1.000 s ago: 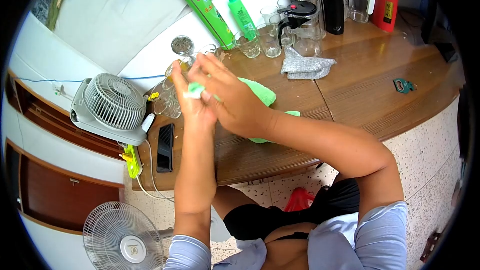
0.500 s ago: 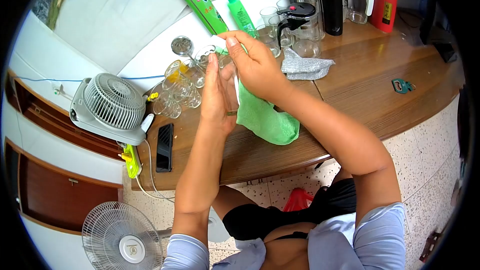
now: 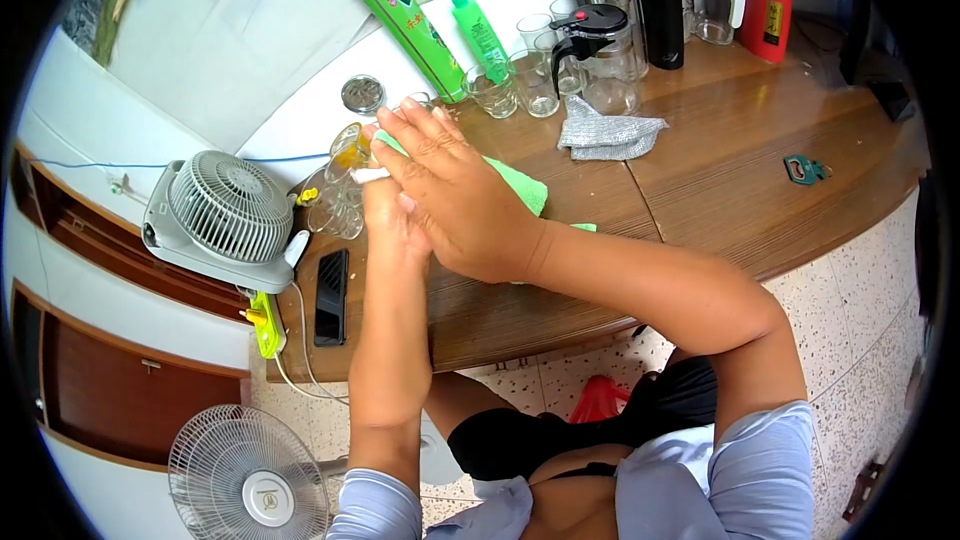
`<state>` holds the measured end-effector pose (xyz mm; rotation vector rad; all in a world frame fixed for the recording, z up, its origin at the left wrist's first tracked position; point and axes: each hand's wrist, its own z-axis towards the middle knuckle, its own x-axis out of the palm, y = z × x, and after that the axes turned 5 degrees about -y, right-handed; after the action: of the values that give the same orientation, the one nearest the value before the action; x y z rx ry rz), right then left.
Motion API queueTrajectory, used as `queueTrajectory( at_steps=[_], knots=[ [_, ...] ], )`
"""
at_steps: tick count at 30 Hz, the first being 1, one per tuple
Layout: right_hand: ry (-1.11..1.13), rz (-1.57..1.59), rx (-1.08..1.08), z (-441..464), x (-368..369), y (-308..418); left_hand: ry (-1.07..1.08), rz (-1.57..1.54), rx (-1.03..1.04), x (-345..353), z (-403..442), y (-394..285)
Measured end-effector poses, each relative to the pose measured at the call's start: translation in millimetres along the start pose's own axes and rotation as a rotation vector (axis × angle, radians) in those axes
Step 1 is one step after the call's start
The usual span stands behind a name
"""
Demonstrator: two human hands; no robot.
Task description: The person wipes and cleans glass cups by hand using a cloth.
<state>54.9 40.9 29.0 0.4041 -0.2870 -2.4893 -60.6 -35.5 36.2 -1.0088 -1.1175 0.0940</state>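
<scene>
My right hand (image 3: 455,195) lies across my left hand (image 3: 388,215), its fingers close together and pointing up and left. Between them is a green cloth (image 3: 520,185): one part hangs behind my right wrist, and a small green edge with a white piece shows at the fingertips. My left fingers are mostly hidden behind my right hand, and so is whatever they hold. Just left of the hands, clear glasses (image 3: 340,210) stand in a cluster, with a yellow item (image 3: 348,155) seen among them. A grey cloth (image 3: 608,130) lies further right.
A black phone (image 3: 331,297) and a white fan (image 3: 235,205) are at the left. Along the back stand a green spray can (image 3: 405,25), a green bottle (image 3: 478,32), a black-lidded teapot (image 3: 600,40), a black flask (image 3: 658,5) and a red tin (image 3: 767,15). A bottle opener (image 3: 803,170) lies right.
Since half a second ago, my right hand has moved down and left over my left hand. The clear glass seen between the hands then is now hidden, and less green cloth shows.
</scene>
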Motion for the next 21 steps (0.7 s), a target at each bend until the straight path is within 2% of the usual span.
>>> queueTrajectory(
  at_steps=[1,5,11,14,15,19,21],
  knots=[
    [0.011,-0.009,-0.018,2,-3,0,0.064,-0.051,-0.043,-3,0,0],
    [0.066,-0.076,-0.025,16,-17,6,0.045,0.112,-0.006,24,-32,-1],
    [-0.124,-0.069,0.055,25,-25,-27,0.137,0.274,-0.026,41,-39,9],
    [-0.195,0.112,0.269,28,-32,-43,0.265,0.234,-0.125,47,-41,15],
    [-0.211,0.111,0.27,27,-32,-47,0.266,0.238,-0.054,50,-41,18],
    [-0.182,0.171,0.264,15,-16,-34,0.111,0.187,-0.057,42,-35,11],
    [-0.132,0.093,0.143,9,-9,-27,-0.016,0.148,-0.062,46,-37,5]
  ],
)
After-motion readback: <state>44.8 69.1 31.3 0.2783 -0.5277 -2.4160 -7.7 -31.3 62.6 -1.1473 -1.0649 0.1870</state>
